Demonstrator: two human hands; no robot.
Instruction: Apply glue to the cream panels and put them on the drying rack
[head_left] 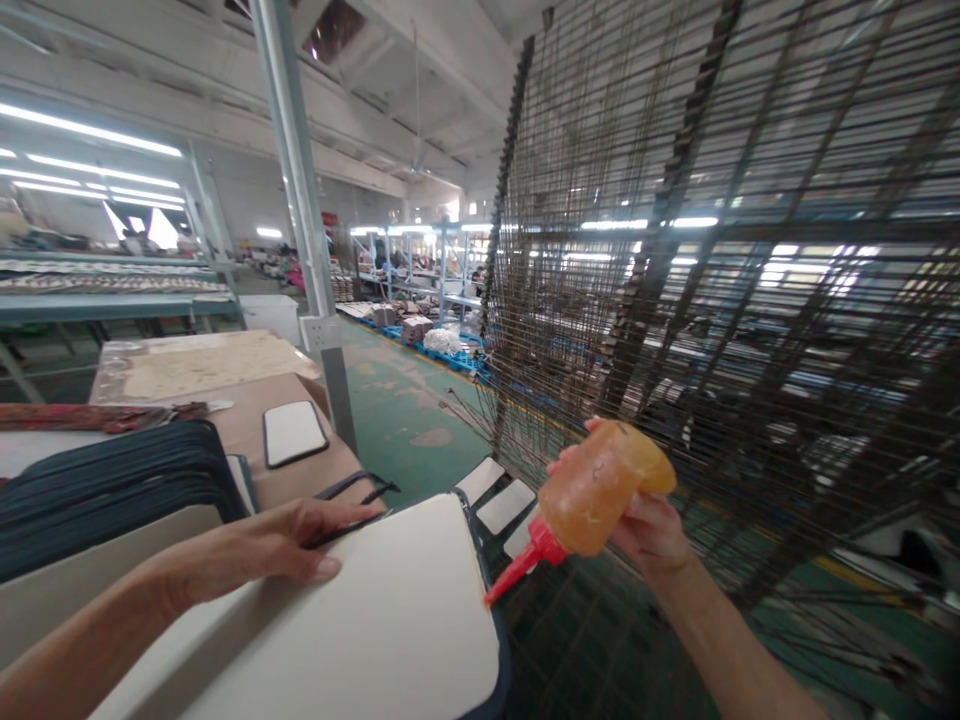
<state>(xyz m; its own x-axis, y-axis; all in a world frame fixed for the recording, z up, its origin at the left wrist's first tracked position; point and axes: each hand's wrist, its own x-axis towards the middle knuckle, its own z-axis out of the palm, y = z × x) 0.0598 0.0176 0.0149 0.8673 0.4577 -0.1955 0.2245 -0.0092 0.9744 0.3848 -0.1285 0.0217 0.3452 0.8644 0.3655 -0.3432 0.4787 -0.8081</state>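
Note:
A large white panel [360, 610] with rounded corners and a dark blue edge lies in front of me. My left hand [300, 545] grips its far left edge, thumb flat on the white face and fingers by a dark strip [345, 490]. In my right hand [649, 520] is a squeeze bottle [592, 490] of amber liquid, tilted downward; it looks like a glue bottle. Its red nozzle [517, 570] points at the panel's right edge, with the tip at or just above the rim. A thin yellowish line runs along that edge near the tip.
Left, a stack of dark blue-edged pieces [127, 480] stands beside a brown-covered table [285, 490] bearing a small white panel [294, 432]. A tall wire-mesh rack [600, 250] rises close on the right, with small white pieces [506, 505] low on it. A metal post [296, 170] stands ahead.

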